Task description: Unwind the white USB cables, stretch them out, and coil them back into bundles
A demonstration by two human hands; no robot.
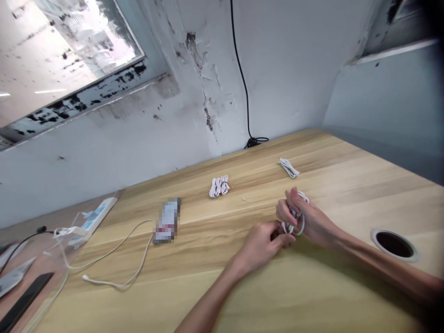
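white coiled cable (304, 224) | held between both hands over light wood counter (347, 194) | right hand (307, 219) grip curled around loops | left hand (260, 245) grip pinching a strand | bundled white cable (219, 186) lying beyond

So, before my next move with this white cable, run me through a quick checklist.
1. White cable coil gathered in right hand: ok, loops sit around the fingers.
2. Left hand gripping the cable: cannot tell, fingers hide it.
3. Small pale ring on the wooden desk: ok, lies near the hands.
4. Bundled white cable and smaller white bundle: ok, both apart from the hands.
5. Loose white cable near the power strip: not ok, lies uncoiled.
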